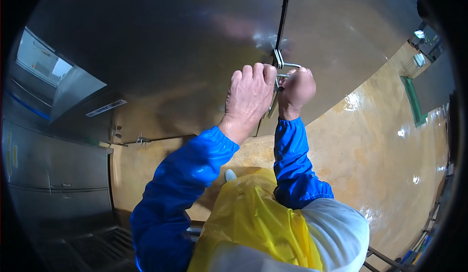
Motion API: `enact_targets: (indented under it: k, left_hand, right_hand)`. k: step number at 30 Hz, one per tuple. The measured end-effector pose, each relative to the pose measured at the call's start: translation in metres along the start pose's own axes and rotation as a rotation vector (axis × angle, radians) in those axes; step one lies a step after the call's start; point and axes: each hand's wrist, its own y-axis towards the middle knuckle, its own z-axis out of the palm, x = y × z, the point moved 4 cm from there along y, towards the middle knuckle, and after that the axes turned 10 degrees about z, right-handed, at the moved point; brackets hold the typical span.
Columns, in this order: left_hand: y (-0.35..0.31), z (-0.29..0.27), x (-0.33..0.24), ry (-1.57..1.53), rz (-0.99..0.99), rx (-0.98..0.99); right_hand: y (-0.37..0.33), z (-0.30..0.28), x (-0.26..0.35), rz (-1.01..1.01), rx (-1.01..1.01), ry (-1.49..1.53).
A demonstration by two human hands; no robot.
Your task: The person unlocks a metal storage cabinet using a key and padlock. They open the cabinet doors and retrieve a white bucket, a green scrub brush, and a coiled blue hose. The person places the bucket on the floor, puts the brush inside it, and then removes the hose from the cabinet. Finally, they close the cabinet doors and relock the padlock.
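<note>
In front of me stands a large stainless steel cabinet (185,43), and a dark vertical seam (282,16) runs between its two doors. A metal latch plate (278,58) sits on the seam, with a bent metal rod (293,66) reaching from it to the right. My right hand (300,89) is closed at this rod; its back is blurred and hides most of what it grips. Just left of the latch, my left hand (249,92) is closed with the knuckles up. Whatever lies in its fingers is hidden. Thin metal parts (271,110) show below, between both hands.
The floor (360,140) is wet, shiny and tan. To the left stands another steel cabinet (63,167), with a dark grate (105,245) below it. A metal door fitting (141,139) sticks out at the cabinet's lower edge. Equipment (436,84) lines the far right.
</note>
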Motion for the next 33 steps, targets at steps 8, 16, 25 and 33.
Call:
enact_targets:
  k: [8, 16, 25, 33]
  left_hand:
    - [0.018, -0.033, -0.051, -0.202, 0.095, -0.101]
    - [-0.111, 0.022, -0.028, -1.402, -0.512, -0.309]
    - [-0.093, 0.131, -0.045, -2.09, -0.635, -0.374]
    - [-0.09, 0.15, -0.052, -2.264, -0.725, -0.481]
  right_hand:
    - [0.019, -0.045, 0.047, -0.149, 0.0, 0.143]
    - [-0.075, -0.07, 0.014, 0.261, 0.247, -0.49]
    - [-0.143, -0.163, 0.079, 0.278, 0.03, -0.514]
    - [-0.165, -0.317, 0.213, -0.126, -0.578, -0.633]
